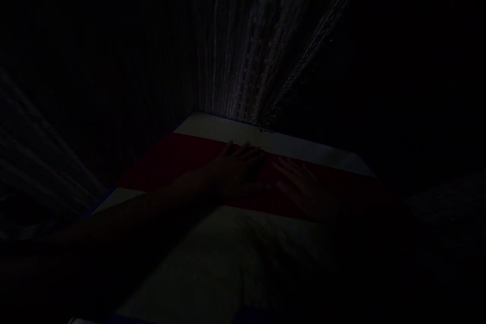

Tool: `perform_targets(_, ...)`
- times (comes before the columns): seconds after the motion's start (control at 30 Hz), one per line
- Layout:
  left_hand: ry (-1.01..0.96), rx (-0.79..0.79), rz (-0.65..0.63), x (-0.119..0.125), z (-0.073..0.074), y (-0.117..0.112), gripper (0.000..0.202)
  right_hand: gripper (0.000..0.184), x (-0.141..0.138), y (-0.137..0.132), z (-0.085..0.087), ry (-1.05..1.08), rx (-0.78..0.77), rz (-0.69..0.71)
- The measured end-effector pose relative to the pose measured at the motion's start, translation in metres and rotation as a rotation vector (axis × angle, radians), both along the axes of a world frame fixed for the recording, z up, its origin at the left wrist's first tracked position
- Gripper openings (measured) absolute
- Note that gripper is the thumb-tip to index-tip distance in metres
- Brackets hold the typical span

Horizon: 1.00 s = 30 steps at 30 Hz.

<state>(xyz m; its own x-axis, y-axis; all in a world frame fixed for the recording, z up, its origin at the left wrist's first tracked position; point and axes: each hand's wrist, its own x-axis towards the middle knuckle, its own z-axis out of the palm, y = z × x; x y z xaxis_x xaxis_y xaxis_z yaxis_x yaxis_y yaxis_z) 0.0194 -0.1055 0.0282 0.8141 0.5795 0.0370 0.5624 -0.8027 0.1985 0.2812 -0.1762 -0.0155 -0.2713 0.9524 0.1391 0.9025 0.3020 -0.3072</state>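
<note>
The scene is very dark. My left hand (237, 169) lies flat, fingers stretched out, on the red band of a red-and-white striped cloth (178, 159). Right beside it my right hand (299, 187) also rests palm down on the same red band, fingers spread, faint in the gloom. Neither hand holds anything. Both forearms stretch back toward me across the cloth.
The cloth covers a flat surface with a white far edge (228, 129) and a blue trim at the left. A pale curtain or textured wall (243, 61) rises behind it. Everything to the left and right is lost in darkness.
</note>
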Motion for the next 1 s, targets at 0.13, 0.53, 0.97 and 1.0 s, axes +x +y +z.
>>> perform_targets(0.13,0.002,-0.002,-0.041,-0.0002,-0.0028,0.0018,0.097,0.076,-0.0033,0.0015,0.0046,0.030,0.006,-0.021)
perform_targets(0.53,0.052,-0.029,-0.012,0.0036,0.0024,-0.0002,0.101,0.076,-0.0038,0.0074,0.0055,0.028,0.027,-0.020)
perform_targets(0.97,0.047,-0.035,-0.021,0.0040,0.0017,0.0011,0.102,0.073,-0.0039,0.0080,0.0077,0.023,0.028,-0.026)
perform_targets(1.0,0.049,-0.036,-0.021,0.0041,0.0017,0.0012,0.102,0.073,-0.0036,0.0079,0.0086,0.029,0.037,-0.040)
